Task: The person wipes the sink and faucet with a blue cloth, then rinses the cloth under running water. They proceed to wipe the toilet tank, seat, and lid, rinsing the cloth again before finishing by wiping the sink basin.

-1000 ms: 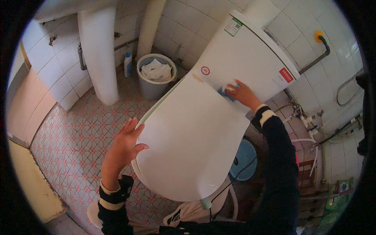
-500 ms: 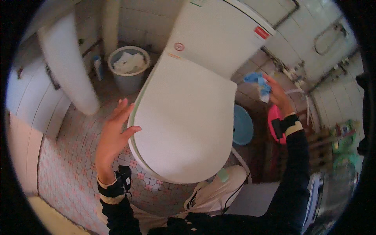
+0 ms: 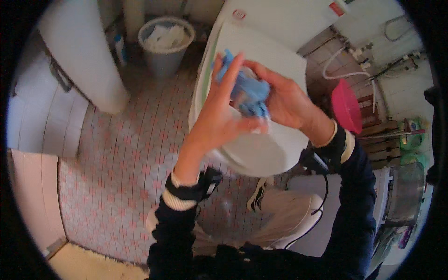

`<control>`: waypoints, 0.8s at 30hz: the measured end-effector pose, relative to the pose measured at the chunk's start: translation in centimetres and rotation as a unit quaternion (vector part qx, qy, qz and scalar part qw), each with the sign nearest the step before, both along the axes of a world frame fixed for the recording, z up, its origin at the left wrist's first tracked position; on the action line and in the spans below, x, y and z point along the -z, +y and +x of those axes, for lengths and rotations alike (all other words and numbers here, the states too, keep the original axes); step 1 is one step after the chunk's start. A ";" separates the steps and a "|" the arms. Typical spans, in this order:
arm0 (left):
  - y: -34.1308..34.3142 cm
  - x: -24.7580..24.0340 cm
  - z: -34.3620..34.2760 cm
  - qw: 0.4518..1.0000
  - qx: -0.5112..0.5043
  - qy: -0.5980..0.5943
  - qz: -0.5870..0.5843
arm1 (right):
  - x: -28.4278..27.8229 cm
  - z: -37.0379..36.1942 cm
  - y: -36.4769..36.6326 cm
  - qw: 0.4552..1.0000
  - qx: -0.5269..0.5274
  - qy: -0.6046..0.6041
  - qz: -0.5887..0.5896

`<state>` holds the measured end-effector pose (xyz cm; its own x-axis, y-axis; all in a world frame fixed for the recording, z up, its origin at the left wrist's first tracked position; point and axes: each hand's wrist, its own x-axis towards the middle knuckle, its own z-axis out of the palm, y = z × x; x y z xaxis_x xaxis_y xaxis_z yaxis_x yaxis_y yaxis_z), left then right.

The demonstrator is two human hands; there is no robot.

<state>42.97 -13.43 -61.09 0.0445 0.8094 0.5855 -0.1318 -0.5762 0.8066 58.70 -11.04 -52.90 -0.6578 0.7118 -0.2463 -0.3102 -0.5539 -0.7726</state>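
Note:
Over the toilet's closed white lid [image 3: 284,58], a crumpled blue-and-white cloth [image 3: 252,92] is bunched between my two hands. My left hand [image 3: 212,122] presses against its left and lower side, with the fingers smeared by motion. From the right, my right hand [image 3: 295,103] curls round it, and some of its fingertips are hidden behind the cloth. Both hands are above the lid and hide much of its middle. The white toilet tank [image 3: 289,21] stands behind the lid.
A grey bin [image 3: 165,60] filled with white paper stands at the far left, near a white pedestal [image 3: 81,56]. To the right are a pink basin [image 3: 347,106], a white hose [image 3: 347,74] and wall pipes. Tiled floor [image 3: 123,172] lies left of the toilet.
My right hand has brought the cloth leftward over the lid. My left hand has left the lid's left edge and joined it at the cloth. The view has shifted too.

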 end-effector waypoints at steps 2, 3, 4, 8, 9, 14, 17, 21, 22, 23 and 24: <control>0.8 1.2 -1.5 0.999 -0.026 0.040 -0.023 | 1.0 -3.0 -0.3 0.998 0.020 -0.043 0.033; 0.3 2.1 -2.5 0.996 -0.021 -0.057 -0.065 | 1.3 -4.0 0.0 0.999 -0.014 -0.036 0.022; 0.1 3.3 -3.8 0.981 -0.020 -0.167 -0.092 | 1.4 -4.6 0.3 0.998 -0.060 0.009 0.001; -3.2 9.5 -8.2 0.901 -0.140 -0.389 -0.130 | 1.3 -4.0 -0.3 0.906 -0.088 -0.300 0.287; -4.4 11.4 -8.9 0.879 -0.200 -0.386 -0.195 | 1.4 -3.4 -0.9 0.865 -0.096 -0.362 0.334; -8.0 19.0 -6.6 0.804 -0.302 -0.431 -0.276 | 3.7 -2.2 -5.3 0.543 -0.171 -0.582 0.581; -10.3 20.2 -1.2 0.801 -0.313 -0.395 -0.322 | 5.7 -1.8 -6.9 0.573 -0.168 -0.578 0.557; -15.2 19.2 8.0 0.844 -0.312 -0.255 -0.354 | 7.7 -0.8 -8.3 0.537 -0.181 -0.596 0.568; -15.8 19.4 10.0 0.859 -0.299 -0.222 -0.352 | 8.1 -0.4 -8.8 0.513 -0.191 -0.611 0.572; -16.1 19.8 11.7 0.859 -0.299 -0.235 -0.343 | 8.5 0.0 -9.2 0.488 -0.206 -0.616 0.583; -16.7 20.0 13.6 0.858 -0.295 -0.249 -0.340 | 8.8 0.4 -9.8 0.492 -0.207 -0.596 0.600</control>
<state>56.58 -30.16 -81.05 -0.6082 0.7671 -0.2038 -0.4050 -0.0792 0.9109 59.11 -20.85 -61.69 -0.7045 0.6816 -0.1978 0.7072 0.6974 -0.1161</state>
